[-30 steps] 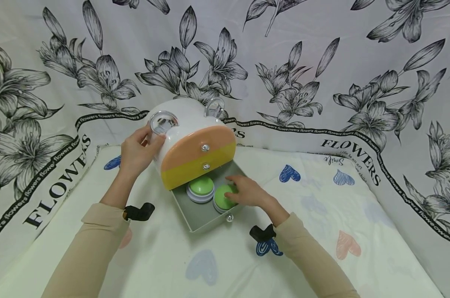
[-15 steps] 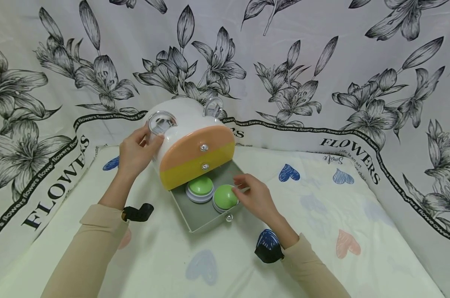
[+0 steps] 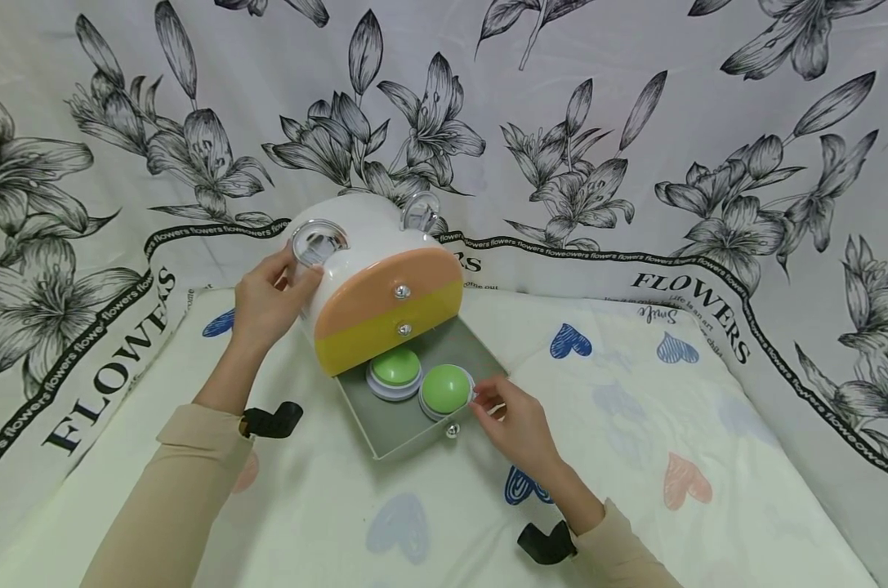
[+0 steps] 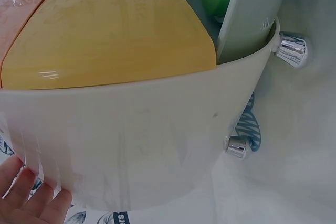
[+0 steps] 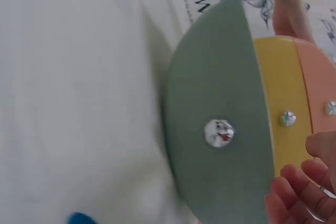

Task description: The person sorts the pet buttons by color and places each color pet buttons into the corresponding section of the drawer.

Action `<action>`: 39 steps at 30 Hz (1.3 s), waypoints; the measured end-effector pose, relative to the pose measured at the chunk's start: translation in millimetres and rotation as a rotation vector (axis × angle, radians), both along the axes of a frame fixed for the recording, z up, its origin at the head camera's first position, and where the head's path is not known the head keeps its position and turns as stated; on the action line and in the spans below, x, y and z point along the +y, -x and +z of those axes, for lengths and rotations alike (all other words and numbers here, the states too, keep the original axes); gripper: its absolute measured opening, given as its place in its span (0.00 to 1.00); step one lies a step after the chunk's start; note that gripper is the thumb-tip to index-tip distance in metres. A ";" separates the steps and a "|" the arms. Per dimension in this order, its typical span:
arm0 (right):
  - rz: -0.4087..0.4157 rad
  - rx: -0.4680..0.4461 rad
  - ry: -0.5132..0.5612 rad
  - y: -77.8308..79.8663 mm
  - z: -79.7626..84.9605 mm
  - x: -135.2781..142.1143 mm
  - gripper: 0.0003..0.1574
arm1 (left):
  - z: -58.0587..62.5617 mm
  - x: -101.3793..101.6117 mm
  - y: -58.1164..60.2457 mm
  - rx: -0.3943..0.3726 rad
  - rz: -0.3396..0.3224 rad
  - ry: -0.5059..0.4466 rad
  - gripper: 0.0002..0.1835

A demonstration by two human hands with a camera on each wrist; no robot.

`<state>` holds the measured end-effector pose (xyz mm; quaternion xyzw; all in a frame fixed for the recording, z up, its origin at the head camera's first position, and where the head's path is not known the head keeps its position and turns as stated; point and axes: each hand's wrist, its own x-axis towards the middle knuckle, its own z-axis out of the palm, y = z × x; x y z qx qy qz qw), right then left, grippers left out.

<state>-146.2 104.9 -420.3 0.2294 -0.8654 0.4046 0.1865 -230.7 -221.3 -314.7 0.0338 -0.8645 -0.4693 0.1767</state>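
A rounded white drawer box (image 3: pixel 370 220) has an orange upper drawer front (image 3: pixel 366 298), a yellow one (image 3: pixel 359 347) and a grey-green bottom drawer (image 3: pixel 366 416), which is pulled out. Two round objects with green domed tops, one at the back (image 3: pixel 395 367) and one nearer the front (image 3: pixel 446 388), stand in that drawer. My left hand (image 3: pixel 267 298) rests against the box's left side below a silver ring; its straight fingers (image 4: pixel 55 208) press the white wall. At the drawer's front right corner, my right hand (image 3: pixel 517 420) has loosely bent fingers and holds nothing.
Silver knobs (image 3: pixel 452 430) stick out from the drawer fronts. Under the box lies a white cloth (image 3: pixel 326 523) printed with hearts. Behind stands a curtain (image 3: pixel 561 41) with a black flower print. Black wrist mounts (image 3: pixel 546 543) hang below both forearms.
My right hand has let go of the front green-topped object and drawn back, rightward and toward me, to the drawer's corner. The left hand keeps its place on the box.
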 end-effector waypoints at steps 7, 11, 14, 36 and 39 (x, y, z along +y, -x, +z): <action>-0.001 0.006 -0.028 -8.4 -20.8 -3.2 0.13 | 0.6 0.2 -0.3 -0.005 -0.002 -0.005 0.33; 0.000 -0.016 -0.036 -11.3 -31.0 -7.8 0.11 | 0.2 0.2 -0.8 -0.007 -0.003 -0.002 0.33; -0.009 -0.036 -0.043 -12.5 -37.0 -11.8 0.11 | -0.4 -0.2 -0.9 -0.001 -0.002 0.000 0.32; -0.155 -0.047 -0.086 -13.4 -49.2 -33.9 0.15 | 0.2 0.4 0.1 -0.016 0.003 -0.012 0.30; -0.163 -0.047 -0.081 -12.6 -47.7 -35.6 0.15 | 0.1 0.3 0.2 -0.017 0.003 -0.009 0.30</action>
